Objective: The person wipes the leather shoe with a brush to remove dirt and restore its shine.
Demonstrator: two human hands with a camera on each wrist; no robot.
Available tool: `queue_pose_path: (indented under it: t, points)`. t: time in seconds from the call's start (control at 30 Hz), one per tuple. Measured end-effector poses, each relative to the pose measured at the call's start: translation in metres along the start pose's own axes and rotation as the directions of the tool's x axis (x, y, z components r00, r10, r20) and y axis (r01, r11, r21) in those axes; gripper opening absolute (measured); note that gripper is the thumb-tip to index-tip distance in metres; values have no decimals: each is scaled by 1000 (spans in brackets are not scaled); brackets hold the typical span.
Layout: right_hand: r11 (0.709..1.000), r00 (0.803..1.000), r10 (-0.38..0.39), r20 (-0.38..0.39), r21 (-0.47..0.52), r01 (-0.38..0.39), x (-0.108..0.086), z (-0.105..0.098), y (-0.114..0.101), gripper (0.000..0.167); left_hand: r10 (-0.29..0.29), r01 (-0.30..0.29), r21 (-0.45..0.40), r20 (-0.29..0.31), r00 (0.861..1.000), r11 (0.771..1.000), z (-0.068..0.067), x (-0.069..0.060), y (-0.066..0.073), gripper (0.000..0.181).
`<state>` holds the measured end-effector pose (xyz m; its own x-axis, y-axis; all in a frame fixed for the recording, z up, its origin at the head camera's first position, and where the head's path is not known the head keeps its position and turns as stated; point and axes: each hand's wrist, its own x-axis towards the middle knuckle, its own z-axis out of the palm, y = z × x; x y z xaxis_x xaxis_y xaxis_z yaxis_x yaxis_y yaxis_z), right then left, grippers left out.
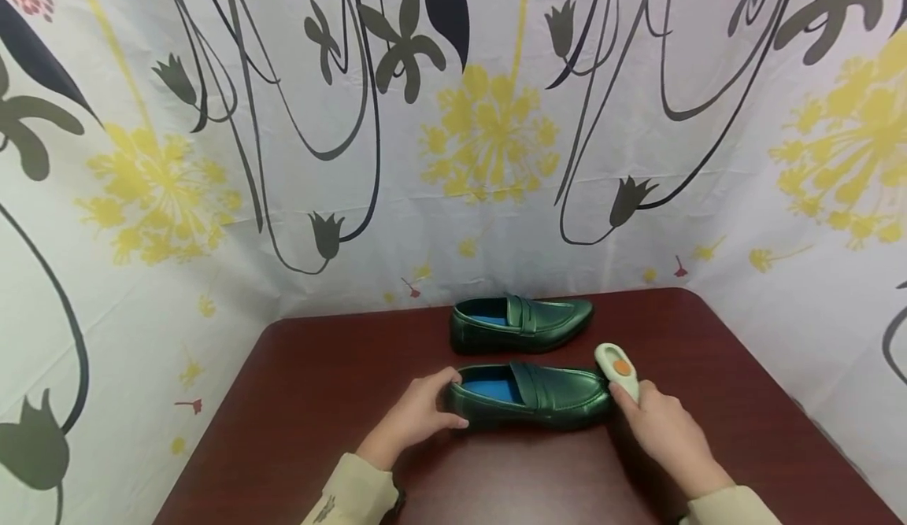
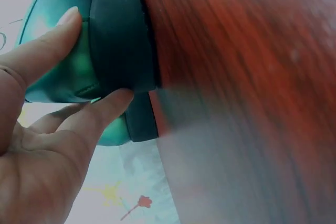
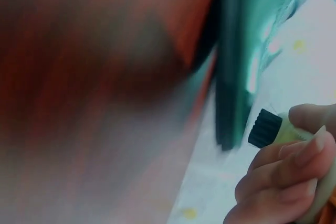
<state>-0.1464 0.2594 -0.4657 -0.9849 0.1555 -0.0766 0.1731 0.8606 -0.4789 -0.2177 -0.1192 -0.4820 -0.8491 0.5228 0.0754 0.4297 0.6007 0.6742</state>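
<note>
Two dark green, shiny loafers rest side by side on the table, toes pointing right. The near loafer (image 1: 567,397) shows a blue insole, and my left hand (image 1: 420,413) grips its heel, thumb on the near side. In the left wrist view, the thumb and fingers of my left hand (image 2: 50,124) press on the heel (image 2: 123,40). My right hand (image 1: 666,429) holds a small pale green brush (image 1: 618,367) with an orange spot, beside the toe. Its dark, ridged bristle head (image 3: 265,128) appears in the right wrist view, slightly apart from the toe (image 3: 236,114).
The far loafer (image 1: 546,327) stands just behind the near one, close to the table's back edge. The dark red-brown wooden table (image 1: 319,399) has rounded back corners. White fabric (image 1: 397,242) with a floral print hangs behind it and on both sides.
</note>
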Motion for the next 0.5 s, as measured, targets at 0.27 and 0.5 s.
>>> queue_pose_path:
  t: [0.27, 0.5]
  points:
    - [991, 994, -101, 49, 89, 96, -9, 21, -65, 77, 27, -27, 26, -6, 1000, 999, -5, 3, 1, 46]
    - [984, 986, -156, 52, 93, 151, -22, 35, -98, 69, 43, -43, -7, -52, 998, 999, -9, 4, 7, 34]
